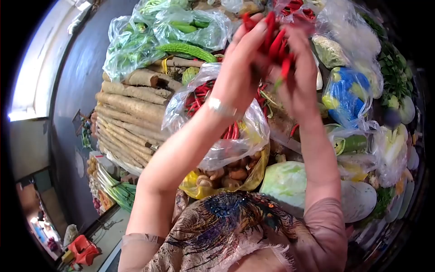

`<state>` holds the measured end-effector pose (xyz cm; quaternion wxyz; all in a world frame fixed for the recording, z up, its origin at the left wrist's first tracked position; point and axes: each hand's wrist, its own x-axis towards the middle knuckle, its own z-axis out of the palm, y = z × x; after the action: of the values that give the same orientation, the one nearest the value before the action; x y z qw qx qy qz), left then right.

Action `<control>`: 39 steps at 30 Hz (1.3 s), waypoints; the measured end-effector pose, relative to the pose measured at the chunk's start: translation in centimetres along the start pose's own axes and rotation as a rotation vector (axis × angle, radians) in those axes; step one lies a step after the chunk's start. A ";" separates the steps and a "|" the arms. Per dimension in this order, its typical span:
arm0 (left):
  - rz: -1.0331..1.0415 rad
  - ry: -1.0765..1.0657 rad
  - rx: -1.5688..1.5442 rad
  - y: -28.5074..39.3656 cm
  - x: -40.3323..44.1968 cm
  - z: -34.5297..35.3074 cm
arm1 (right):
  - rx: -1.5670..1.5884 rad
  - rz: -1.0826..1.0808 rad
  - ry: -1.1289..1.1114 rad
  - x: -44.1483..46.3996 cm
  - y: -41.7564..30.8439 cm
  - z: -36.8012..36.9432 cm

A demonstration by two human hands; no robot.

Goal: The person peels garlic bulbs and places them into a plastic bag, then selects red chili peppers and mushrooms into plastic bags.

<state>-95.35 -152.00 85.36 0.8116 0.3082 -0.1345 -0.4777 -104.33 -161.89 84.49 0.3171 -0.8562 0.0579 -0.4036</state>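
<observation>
Red peppers (275, 43) gathered between two bare hands, over a crowded spread of bagged vegetables.
At left, a clear bag (120, 59) holds green vegetables; beside it, a second clear bag (218, 29) holds long green ones. Towards the middle, an open clear bag (222, 152) contains more thin red peppers (197, 100), and just below it a yellow bag (259, 174) is filled with brown mushrooms (232, 174). The left hand (244, 56) and right hand (301, 65) curve inward, holding the gathered peppers at the upper middle; the right hand's fingers are blurred. Farther right, clear plastic (366, 115) wraps something blue and yellow (346, 93), and another bag (389, 156) covers pale leafy vegetables.
</observation>
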 end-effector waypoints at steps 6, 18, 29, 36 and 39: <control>0.225 -0.111 0.800 -6.3 8.2 -8.7 | -0.195 0.489 -0.076 -2.2 15.1 -2.1; 0.121 0.163 0.951 -0.4 -12.2 -11.1 | -0.640 0.474 -0.302 -8.2 20.8 1.9; 0.268 0.304 1.800 0.7 -13.9 -14.7 | -0.608 0.650 -0.375 -1.8 30.6 -0.2; -0.040 0.220 1.801 0.5 -15.8 -16.4 | 0.336 1.004 -0.719 -8.5 11.9 1.7; -0.108 0.061 1.796 0.3 -16.0 -14.9 | 0.721 1.075 -0.788 -15.2 8.8 4.0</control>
<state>-95.65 -132.60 75.21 0.2445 0.8450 -0.4209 -0.2215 -110.16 -161.48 67.44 0.7279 -0.6342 0.2143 0.1484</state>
